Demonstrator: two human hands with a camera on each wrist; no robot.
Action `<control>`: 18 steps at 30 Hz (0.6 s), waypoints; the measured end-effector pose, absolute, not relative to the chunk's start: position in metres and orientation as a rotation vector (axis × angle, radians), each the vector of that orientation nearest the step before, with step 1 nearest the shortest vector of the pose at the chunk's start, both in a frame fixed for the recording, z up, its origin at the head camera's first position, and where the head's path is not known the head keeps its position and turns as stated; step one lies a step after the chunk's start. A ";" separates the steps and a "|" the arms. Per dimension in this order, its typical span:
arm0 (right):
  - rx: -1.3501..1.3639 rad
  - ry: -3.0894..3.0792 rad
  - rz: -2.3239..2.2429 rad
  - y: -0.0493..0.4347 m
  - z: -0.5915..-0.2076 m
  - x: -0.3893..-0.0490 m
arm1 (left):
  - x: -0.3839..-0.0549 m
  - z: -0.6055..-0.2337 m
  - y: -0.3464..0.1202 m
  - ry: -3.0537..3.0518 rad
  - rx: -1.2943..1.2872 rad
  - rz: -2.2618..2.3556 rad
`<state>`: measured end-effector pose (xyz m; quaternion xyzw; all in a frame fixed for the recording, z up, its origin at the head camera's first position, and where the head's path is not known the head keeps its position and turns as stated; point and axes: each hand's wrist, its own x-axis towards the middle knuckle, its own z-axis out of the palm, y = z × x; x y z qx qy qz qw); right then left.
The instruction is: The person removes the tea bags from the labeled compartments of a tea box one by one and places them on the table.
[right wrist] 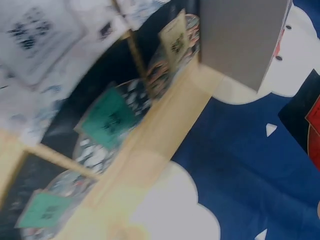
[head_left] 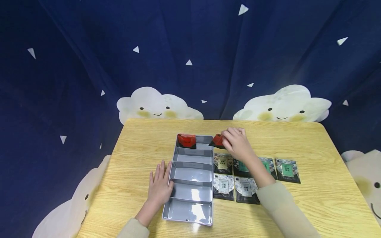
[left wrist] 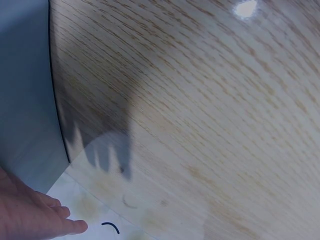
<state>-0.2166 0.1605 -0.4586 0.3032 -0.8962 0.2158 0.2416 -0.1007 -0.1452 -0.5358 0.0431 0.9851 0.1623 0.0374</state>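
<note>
My right hand (head_left: 237,142) pinches a red and black packet (head_left: 217,141) near the far right corner of a grey tray with several compartments (head_left: 188,211). At the right edge of the right wrist view, part of that packet (right wrist: 304,112) shows. Another red and black packet (head_left: 187,141) stands in the left part of the tray's farthest compartment. Against the tray's left side rests my left hand (head_left: 160,186), its fingers straight. The left wrist view has the hand (left wrist: 32,212) beside the tray's outer wall (left wrist: 27,100).
Right of the tray lie two rows of flat packets: one with a yellow label (head_left: 222,162), several with green labels (head_left: 287,170), and two with pale labels (head_left: 223,187) nearer. The wooden table (head_left: 134,145) ends at a dark blue curtain (head_left: 166,72) with clouds.
</note>
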 end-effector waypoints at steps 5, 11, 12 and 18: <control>0.735 -2.476 0.585 0.189 -0.465 -0.202 | -0.100 -0.535 -0.144 3.021 0.135 0.501; 0.639 -2.516 0.581 0.226 -0.480 -0.178 | -0.100 -0.534 -0.144 3.020 0.135 0.510; 0.629 -2.525 0.581 0.232 -0.482 -0.174 | -0.100 -0.534 -0.144 3.021 0.135 0.510; 0.582 -2.601 0.576 0.262 -0.498 -0.148 | -0.101 -0.535 -0.145 3.020 0.128 0.501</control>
